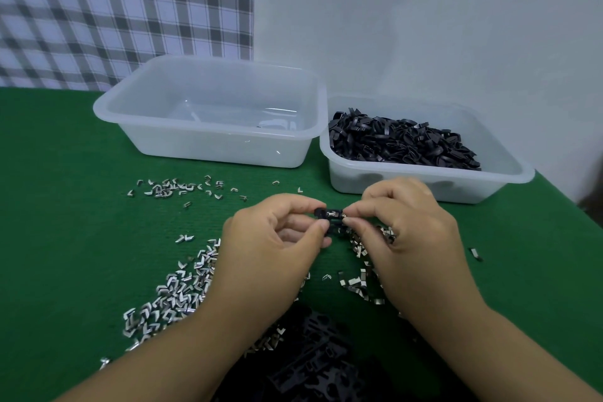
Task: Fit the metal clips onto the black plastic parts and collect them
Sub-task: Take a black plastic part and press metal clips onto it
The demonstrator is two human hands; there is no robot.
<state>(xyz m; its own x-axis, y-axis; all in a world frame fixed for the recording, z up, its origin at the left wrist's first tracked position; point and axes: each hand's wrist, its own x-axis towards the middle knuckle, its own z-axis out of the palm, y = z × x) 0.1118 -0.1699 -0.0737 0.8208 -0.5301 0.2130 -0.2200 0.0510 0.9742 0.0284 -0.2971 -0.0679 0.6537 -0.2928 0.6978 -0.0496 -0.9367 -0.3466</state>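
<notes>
Left hand (277, 232) pinches the black plastic part (329, 217) above the green table (65, 238) while right hand (404, 222) pinches a metal clip (332, 214) onto it; clip should be squared, then pressed fully home.

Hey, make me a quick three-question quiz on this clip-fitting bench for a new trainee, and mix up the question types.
1. True or false: the loose metal clips lie inside a tub.
2. Which tub is heaped with black parts? A) the left one B) the right tub C) neither
3. Fill in: the black part being worked on is pinched by ___ hands.

Key
1. False: they lie on the green mat.
2. B.
3. Both: the left hand and the right hand.
</notes>
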